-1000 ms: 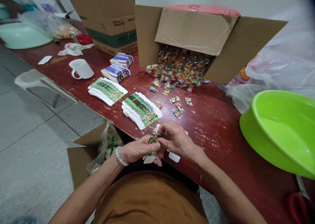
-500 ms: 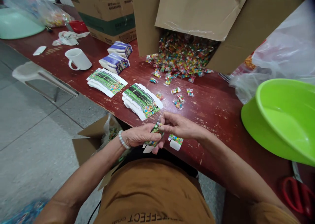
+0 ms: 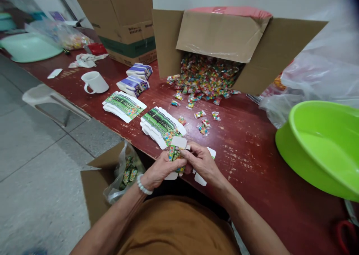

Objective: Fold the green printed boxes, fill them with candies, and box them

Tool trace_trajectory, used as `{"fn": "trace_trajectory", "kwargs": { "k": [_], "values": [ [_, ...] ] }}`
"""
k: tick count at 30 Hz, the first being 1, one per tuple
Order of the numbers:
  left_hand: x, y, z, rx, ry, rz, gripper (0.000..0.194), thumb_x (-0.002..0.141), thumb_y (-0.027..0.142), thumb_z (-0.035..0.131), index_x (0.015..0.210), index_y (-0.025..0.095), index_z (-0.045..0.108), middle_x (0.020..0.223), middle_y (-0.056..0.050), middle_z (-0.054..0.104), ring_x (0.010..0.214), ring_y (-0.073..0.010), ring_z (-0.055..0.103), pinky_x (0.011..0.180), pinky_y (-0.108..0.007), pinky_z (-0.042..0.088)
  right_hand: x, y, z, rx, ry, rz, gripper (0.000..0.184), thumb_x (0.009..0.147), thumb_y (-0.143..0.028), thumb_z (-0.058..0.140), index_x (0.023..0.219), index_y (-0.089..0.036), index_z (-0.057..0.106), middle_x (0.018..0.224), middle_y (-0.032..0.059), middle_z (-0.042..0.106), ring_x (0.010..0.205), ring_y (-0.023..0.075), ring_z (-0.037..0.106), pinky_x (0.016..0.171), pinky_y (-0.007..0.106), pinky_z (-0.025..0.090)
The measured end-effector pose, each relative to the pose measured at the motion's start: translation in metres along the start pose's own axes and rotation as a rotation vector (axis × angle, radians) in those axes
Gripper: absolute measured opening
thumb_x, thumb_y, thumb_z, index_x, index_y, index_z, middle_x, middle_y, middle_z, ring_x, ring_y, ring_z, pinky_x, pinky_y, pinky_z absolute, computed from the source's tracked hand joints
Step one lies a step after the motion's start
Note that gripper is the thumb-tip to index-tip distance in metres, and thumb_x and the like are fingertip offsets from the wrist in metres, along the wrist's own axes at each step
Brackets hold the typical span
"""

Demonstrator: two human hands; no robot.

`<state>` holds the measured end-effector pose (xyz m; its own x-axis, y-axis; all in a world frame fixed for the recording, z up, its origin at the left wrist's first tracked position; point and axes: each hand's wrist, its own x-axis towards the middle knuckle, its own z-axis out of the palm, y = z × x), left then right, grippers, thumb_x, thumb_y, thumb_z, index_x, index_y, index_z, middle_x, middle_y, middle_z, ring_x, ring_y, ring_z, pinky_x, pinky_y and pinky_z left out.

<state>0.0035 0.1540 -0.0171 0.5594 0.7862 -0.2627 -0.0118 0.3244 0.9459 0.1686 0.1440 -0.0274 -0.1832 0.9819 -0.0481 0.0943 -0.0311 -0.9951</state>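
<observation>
My left hand (image 3: pixel 165 168) is closed on a small green candy box (image 3: pixel 175 154) with white flaps standing out at both ends. My right hand (image 3: pixel 202 159) has its thumb and fingers pressed at the upper side of the same box; whether they also pinch a candy is hidden. Another flat green box blank (image 3: pixel 200 179) lies on the table, partly under my right hand. Just beyond my hands is a fanned stack of green box blanks (image 3: pixel 162 126), with a second stack (image 3: pixel 125 106) to its left. Several wrapped candies (image 3: pixel 203 129) lie loose ahead.
A cardboard carton (image 3: pixel 224 36) on its side spills wrapped candies. A lime-green basin (image 3: pixel 291 150) stands at right, with red-handled scissors (image 3: pixel 346 234) nearby. A white mug (image 3: pixel 97 82) and purple boxes (image 3: pixel 133 86) sit left. Below the edge, an open carton (image 3: pixel 92 187) holds bagged green boxes.
The box in my hands has turned more upright, and a white flap now shows at its top. The camera view has tilted up, so the table appears lower.
</observation>
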Motion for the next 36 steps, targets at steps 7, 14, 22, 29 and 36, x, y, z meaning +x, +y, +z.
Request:
{"fn": "trace_trajectory", "kwargs": {
  "k": [7,14,22,29,36],
  "values": [
    [-0.006,-0.009,0.006,0.072,0.426,0.202,0.053,0.079,0.031,0.075,0.121,0.023,0.044,0.105,-0.005,0.066,0.087,-0.0163,0.067,0.077,-0.029,0.056,0.004,-0.003,-0.003,-0.083,0.149,-0.064,0.026,0.089,-0.039,0.061,0.106,-0.020,0.066,0.076,0.0001,0.065,0.071,0.0171,0.060,0.068,0.029,0.049],
    [-0.009,-0.008,0.012,0.011,0.413,0.219,0.055,0.081,0.030,0.072,0.130,0.024,0.047,0.114,-0.007,0.066,0.084,-0.0153,0.067,0.074,-0.025,0.055,-0.001,0.004,0.017,0.278,0.310,-0.041,0.038,0.081,-0.040,0.069,0.112,-0.024,0.056,0.090,0.0012,0.068,0.078,0.0171,0.064,0.067,0.028,0.053],
    [-0.004,0.001,0.004,-0.074,0.296,0.107,0.032,0.078,0.035,0.075,0.100,0.019,0.058,0.085,0.000,0.063,0.073,-0.0119,0.057,0.061,-0.019,0.047,0.005,0.005,0.000,0.209,0.212,0.075,0.029,0.079,-0.048,0.071,0.077,-0.019,0.068,0.075,0.0010,0.066,0.069,0.0153,0.058,0.065,0.028,0.049],
    [0.001,-0.002,0.002,0.023,0.338,0.184,0.024,0.080,0.035,0.075,0.087,0.018,0.060,0.080,0.002,0.060,0.072,-0.0095,0.054,0.065,-0.018,0.045,0.013,0.002,-0.009,0.231,0.106,0.054,0.028,0.069,-0.037,0.081,0.088,-0.020,0.069,0.071,-0.0012,0.066,0.065,0.0136,0.060,0.064,0.027,0.049],
    [0.001,-0.002,0.009,-0.370,0.163,-0.097,0.049,0.081,0.056,0.069,0.110,0.020,0.052,0.078,-0.001,0.066,0.060,-0.0154,0.065,0.055,-0.026,0.052,0.008,0.012,-0.003,0.044,0.209,-0.139,0.022,0.081,-0.044,0.072,0.083,-0.022,0.071,0.080,0.0035,0.068,0.061,0.0154,0.060,0.055,0.028,0.050]
  ]
}}
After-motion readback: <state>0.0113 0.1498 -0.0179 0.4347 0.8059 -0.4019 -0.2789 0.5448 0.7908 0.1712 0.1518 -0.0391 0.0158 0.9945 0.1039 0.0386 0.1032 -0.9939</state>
